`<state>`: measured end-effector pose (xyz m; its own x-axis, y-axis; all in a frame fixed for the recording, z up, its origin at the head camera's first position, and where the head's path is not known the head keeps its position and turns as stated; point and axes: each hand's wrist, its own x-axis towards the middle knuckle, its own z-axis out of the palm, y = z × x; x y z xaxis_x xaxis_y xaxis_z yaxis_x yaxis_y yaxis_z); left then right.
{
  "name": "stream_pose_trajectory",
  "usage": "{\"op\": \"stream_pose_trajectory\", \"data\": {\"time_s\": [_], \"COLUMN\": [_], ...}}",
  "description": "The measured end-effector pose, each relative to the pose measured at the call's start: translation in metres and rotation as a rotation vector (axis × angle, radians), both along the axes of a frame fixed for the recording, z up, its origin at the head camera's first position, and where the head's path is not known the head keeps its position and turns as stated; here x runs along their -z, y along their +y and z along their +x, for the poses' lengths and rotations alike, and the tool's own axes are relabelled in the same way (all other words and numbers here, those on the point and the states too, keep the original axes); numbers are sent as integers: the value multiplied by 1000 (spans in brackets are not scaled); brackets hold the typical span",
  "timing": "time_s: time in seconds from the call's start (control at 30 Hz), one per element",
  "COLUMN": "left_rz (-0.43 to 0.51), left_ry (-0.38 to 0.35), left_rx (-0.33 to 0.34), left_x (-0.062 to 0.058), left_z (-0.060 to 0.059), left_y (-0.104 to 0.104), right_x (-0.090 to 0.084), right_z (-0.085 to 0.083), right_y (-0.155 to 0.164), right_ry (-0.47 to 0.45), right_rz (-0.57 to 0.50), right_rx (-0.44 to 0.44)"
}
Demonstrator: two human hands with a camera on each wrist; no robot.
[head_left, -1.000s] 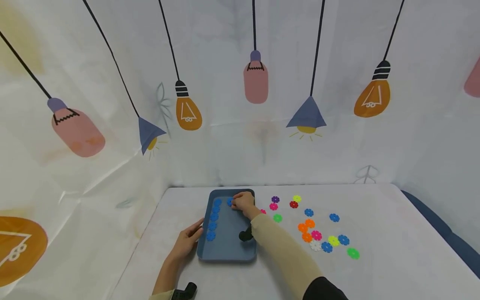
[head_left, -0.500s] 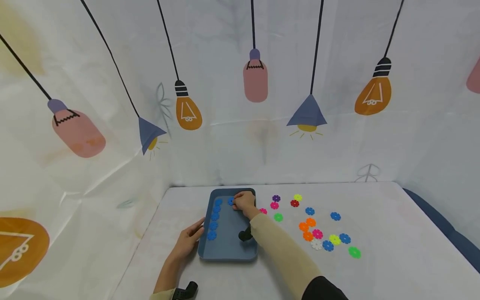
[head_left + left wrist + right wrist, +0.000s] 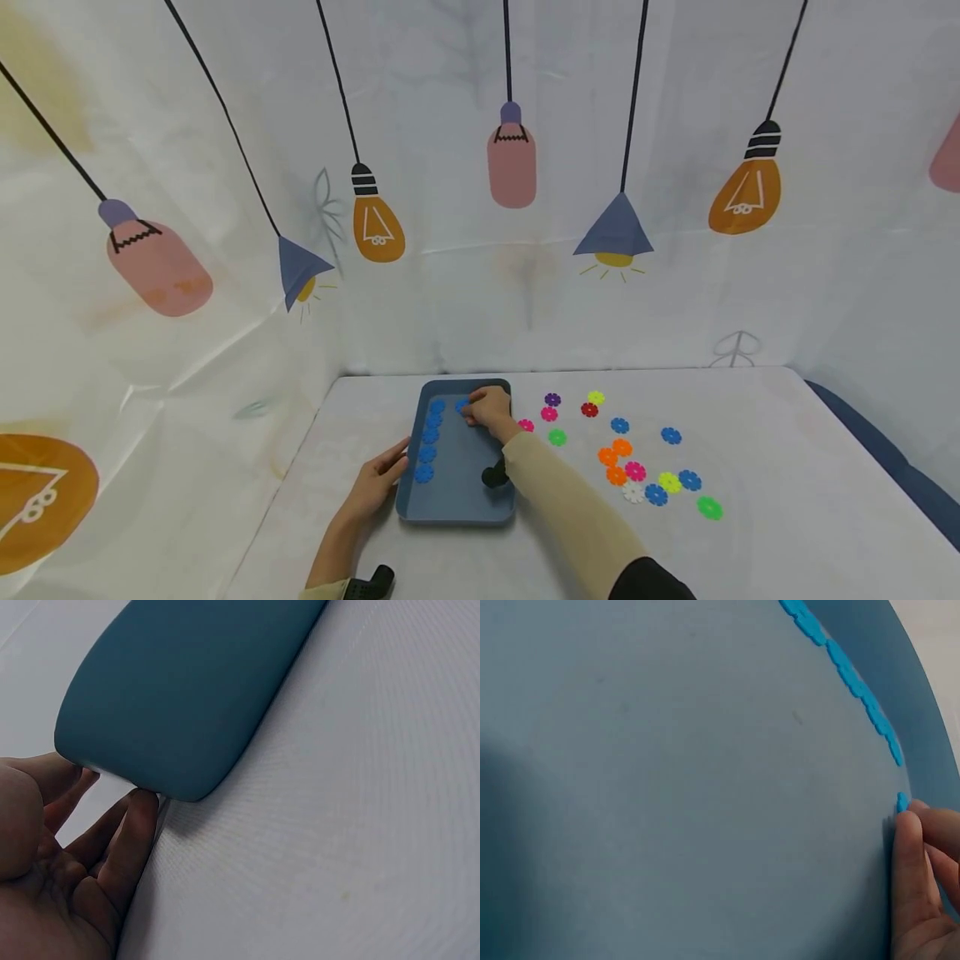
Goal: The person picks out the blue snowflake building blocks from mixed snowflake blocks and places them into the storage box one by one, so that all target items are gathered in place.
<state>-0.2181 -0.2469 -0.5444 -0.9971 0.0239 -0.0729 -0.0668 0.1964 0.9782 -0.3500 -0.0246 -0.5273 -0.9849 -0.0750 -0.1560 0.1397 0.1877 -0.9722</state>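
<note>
A blue-grey tray lies on the table. Along its left side runs a row of several blue flower-shaped discs. My right hand is over the tray's far end, pinching another blue flower-shaped disc between thumb and fingertips, low against the tray floor. Only part of this disc shows past the fingers. My left hand is at the tray's left edge, fingers fairly straight and fingertips touching the rim. In the left wrist view, those fingers meet the tray's outer edge.
Right of the tray, flower-shaped discs lie scattered on the white table, among them orange, green, white and more blue. A white wall sheet printed with lamps stands behind. A dark blue chair-like edge shows at right.
</note>
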Motion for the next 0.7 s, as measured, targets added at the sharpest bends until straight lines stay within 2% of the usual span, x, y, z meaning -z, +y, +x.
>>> {"op": "stream_pose_trajectory", "data": {"time_s": [0.2,0.47,0.7], "left_rz": [0,-25,-14], "left_ry": [-14,-21,-14], "left_rx": [-5,-19,-34], "left_x": [0,1,2], "left_z": [0,0,0], "left_y": [0,3,1], "right_x": [5,10,5], "right_z": [-1,-3,-1], "right_y": [1,2,-2], "right_ry": [20,64,34], "right_rz": [11,33,27], "right_rx": [-38,-8,-31]}}
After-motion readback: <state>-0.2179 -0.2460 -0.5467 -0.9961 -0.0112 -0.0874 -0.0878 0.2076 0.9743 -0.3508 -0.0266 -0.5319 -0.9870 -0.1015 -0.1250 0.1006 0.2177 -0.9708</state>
